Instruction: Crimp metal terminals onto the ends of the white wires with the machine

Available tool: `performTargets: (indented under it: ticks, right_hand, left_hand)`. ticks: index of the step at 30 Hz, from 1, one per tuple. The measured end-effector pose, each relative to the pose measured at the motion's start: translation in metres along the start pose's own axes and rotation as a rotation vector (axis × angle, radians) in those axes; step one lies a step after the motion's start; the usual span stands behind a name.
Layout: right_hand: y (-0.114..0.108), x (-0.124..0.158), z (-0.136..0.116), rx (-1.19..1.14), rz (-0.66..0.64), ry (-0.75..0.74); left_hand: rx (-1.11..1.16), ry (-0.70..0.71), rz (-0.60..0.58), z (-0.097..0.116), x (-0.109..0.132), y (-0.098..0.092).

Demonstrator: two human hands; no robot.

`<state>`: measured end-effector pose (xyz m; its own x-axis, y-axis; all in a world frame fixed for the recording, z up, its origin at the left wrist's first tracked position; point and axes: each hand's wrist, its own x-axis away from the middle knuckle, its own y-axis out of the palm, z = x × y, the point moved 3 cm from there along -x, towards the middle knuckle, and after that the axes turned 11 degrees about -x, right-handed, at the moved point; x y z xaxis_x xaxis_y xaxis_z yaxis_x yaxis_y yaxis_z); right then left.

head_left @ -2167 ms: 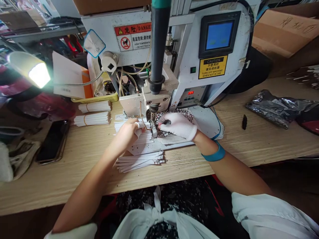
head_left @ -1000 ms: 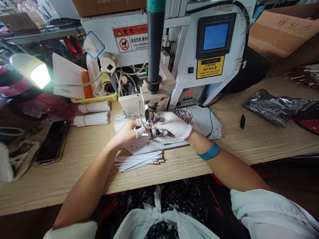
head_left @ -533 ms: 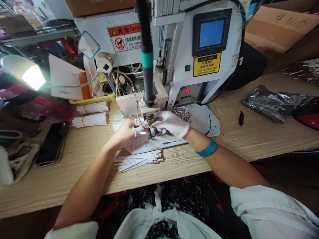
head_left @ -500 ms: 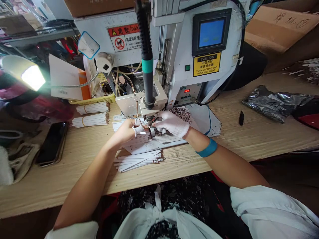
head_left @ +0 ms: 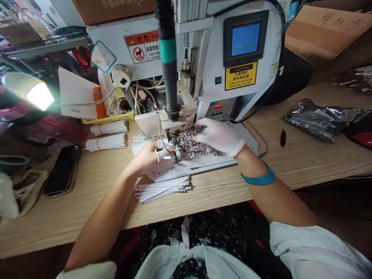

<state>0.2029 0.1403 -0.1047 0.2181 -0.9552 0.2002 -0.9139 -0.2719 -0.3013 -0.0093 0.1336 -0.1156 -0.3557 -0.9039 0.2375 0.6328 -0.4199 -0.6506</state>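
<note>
My left hand point(head_left: 150, 154), in finger cots, is closed beside the tip of the soldering head point(head_left: 173, 135). What its fingertips pinch is hidden. White flat strips point(head_left: 162, 163) lie beneath and around it on the machine's base plate point(head_left: 186, 170). My right hand point(head_left: 219, 138), in a white glove, is open, its fingers apart above a heap of small metallic parts point(head_left: 188, 145). The glove is slightly blurred. A small metal block point(head_left: 178, 155) stands between the strips and the heap. Nearer to me, a loose pile of white strips point(head_left: 162, 189) rests on the table.
The soldering machine point(head_left: 209, 58) rises behind my hands. Banded strip bundles point(head_left: 107, 141), a phone point(head_left: 62, 169) and a lit lamp point(head_left: 39, 95) are at the left. A cable point(head_left: 263, 139), a black piece point(head_left: 283, 137) and a plastic bag point(head_left: 319, 120) lie at the right.
My right hand has moved right, away from the soldering tip, and its fingers have spread, uncovering the heap of parts. My left hand stays by the tip. The view has shifted slightly.
</note>
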Motion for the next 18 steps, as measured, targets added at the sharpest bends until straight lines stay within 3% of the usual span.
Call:
performTargets:
  ticks: [3, 5, 7, 10, 14, 16, 18]
  right_hand:
    - [-0.028, 0.011, -0.009, 0.381, 0.159, -0.171]
    - [-0.03, 0.02, -0.016, 0.548, 0.19, -0.25]
    - [-0.018, 0.033, -0.022, 0.582, 0.125, -0.276]
    - [0.022, 0.052, -0.031, 0.471, -0.047, -0.328]
    - [0.066, 0.071, -0.036, 0.518, -0.035, -0.511]
    - [0.066, 0.081, -0.032, 0.493, -0.025, -0.587]
    - [0.05, 0.095, -0.027, 0.378, -0.041, -0.632]
  left_hand:
    - [0.011, 0.009, -0.005, -0.003, 0.0, 0.001]
    - [-0.014, 0.035, 0.023, -0.002, 0.003, 0.001]
    - [-0.066, 0.066, 0.048, 0.003, 0.008, 0.0]
    - [-0.151, 0.109, 0.067, 0.019, 0.02, -0.001]
    - [-0.151, 0.145, 0.096, 0.035, 0.041, -0.003]
    - [-0.027, 0.094, 0.182, 0.027, 0.054, -0.007]
    - [0.224, -0.006, 0.384, 0.008, 0.07, -0.014]
